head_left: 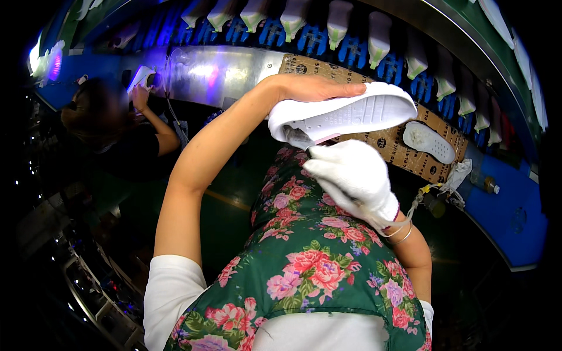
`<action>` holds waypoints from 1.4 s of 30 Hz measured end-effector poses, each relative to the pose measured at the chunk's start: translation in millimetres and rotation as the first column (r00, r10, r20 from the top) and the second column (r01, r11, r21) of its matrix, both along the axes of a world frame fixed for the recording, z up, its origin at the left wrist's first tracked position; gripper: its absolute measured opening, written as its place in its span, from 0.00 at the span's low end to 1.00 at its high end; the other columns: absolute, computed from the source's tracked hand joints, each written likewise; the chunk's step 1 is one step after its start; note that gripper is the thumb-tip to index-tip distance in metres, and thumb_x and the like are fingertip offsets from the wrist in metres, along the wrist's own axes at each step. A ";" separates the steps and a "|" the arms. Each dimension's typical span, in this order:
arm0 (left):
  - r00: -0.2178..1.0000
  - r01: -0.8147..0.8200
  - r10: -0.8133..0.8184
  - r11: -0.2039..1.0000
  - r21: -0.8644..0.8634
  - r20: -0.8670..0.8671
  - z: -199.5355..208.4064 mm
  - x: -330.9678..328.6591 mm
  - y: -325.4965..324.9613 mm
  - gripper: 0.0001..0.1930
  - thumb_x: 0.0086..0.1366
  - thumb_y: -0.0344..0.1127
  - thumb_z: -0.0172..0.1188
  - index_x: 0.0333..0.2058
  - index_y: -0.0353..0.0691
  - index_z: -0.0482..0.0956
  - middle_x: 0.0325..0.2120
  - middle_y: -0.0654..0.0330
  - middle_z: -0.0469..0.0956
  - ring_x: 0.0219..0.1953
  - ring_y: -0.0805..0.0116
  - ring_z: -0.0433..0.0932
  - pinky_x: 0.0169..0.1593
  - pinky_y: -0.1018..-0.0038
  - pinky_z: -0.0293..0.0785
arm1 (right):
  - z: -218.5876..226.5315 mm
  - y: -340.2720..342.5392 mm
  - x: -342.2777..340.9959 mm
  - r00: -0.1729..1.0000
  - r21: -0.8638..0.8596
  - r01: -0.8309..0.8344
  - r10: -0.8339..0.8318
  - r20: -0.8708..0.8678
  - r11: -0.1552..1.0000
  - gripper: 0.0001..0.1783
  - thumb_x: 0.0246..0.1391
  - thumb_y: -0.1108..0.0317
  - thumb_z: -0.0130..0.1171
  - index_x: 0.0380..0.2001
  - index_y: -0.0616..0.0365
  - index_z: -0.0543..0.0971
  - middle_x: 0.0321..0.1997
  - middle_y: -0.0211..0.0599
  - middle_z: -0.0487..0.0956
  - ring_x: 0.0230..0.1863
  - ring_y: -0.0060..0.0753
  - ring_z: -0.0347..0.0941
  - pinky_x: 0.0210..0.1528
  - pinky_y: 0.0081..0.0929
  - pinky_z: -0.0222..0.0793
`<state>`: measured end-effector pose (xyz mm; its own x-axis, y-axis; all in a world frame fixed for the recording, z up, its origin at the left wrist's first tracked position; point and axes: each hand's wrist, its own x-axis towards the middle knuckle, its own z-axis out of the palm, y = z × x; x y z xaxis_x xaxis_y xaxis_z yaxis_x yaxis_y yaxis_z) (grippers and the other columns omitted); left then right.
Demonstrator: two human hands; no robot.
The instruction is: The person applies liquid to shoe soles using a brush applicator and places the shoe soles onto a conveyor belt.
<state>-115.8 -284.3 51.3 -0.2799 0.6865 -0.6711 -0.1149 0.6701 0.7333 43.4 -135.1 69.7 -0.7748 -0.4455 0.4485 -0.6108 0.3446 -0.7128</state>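
My bare left hand (pixel 319 89) reaches across and grips the upper edge of a white shoe sole (pixel 366 111), its fingers lying along the rim. The sole is tilted so that its hollowed, ribbed inside faces me. Over my right hand (pixel 354 175) is a white knitted glove. Its fingers pinch what looks like a brush (pixel 300 138) with greyish bristles; the handle is mostly hidden in the glove. The bristles touch the inside of the sole at its left end. Another white sole (pixel 430 142) lies on brown printed cardboard (pixel 386 157) to the right.
White shoe-shaped pieces (pixel 338 23) hang in a row above blue holders (pixel 312 40) at the back. A metal surface (pixel 240 73) lies left of the cardboard. At right are a crumpled white cloth (pixel 459 174), a bottle (pixel 489 185) and a blue tabletop (pixel 518 240). A co-worker (pixel 126 126) works at far left.
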 end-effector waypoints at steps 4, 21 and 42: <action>0.997 0.063 -0.063 0.998 0.007 -0.037 -9.6 -2.9 -0.5 0.54 0.56 0.84 0.41 0.62 0.40 0.72 0.62 0.41 0.68 0.63 0.47 0.70 0.61 0.61 0.69 | -2.2 1.8 -0.5 0.996 -0.158 0.013 0.002 0.094 0.987 0.18 0.42 0.76 0.70 0.41 0.55 0.82 0.39 0.40 0.83 0.34 0.41 0.80 0.36 0.34 0.75; 0.998 -0.057 0.059 0.998 0.031 -0.036 0.3 -17.9 -4.3 0.51 0.58 0.81 0.44 0.63 0.40 0.71 0.59 0.42 0.72 0.59 0.52 0.73 0.58 0.65 0.72 | 5.4 -5.7 4.2 0.946 -0.231 0.243 -0.178 0.270 0.942 0.14 0.44 0.77 0.71 0.37 0.55 0.85 0.38 0.40 0.85 0.34 0.37 0.81 0.37 0.29 0.75; 0.571 -0.818 0.442 0.378 0.433 0.692 -96.2 77.8 -9.9 0.22 0.77 0.41 0.44 0.63 0.36 0.64 0.60 0.50 0.70 0.57 0.59 0.74 0.61 0.59 0.74 | 11.9 25.3 -27.5 0.864 -0.055 0.477 -0.457 0.212 0.877 0.10 0.45 0.79 0.69 0.34 0.62 0.84 0.36 0.41 0.85 0.38 0.35 0.81 0.44 0.28 0.74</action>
